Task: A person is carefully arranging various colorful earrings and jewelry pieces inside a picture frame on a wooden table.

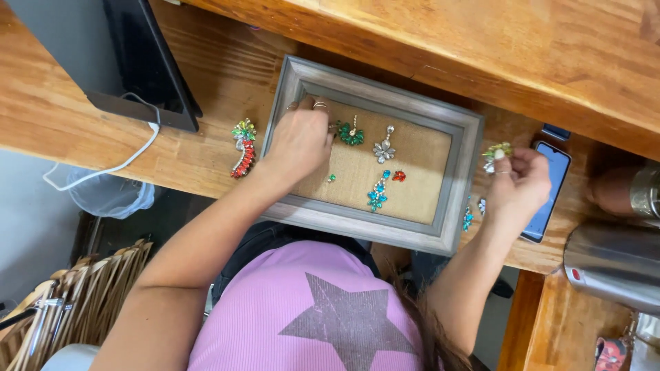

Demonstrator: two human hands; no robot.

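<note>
A grey wooden frame point(459, 180) with a burlap backing lies on the wooden desk. On the burlap sit a green earring point(351, 135), a silver earring point(384, 148), a blue earring point(377, 194) and a small red stone point(399, 176). My left hand point(300, 141) rests inside the frame's upper left corner, fingers curled down on the burlap beside the green earring. My right hand point(517, 184) is just right of the frame and pinches a pale green and silver jewelled piece point(496, 152) between its fingertips.
A multicoloured earring point(243, 147) lies left of the frame. A phone point(548, 189) lies under my right hand. A dark screen point(141, 62) with a white cable stands at the upper left, metal flasks point(612, 264) at the right, a wicker basket point(82, 302) below.
</note>
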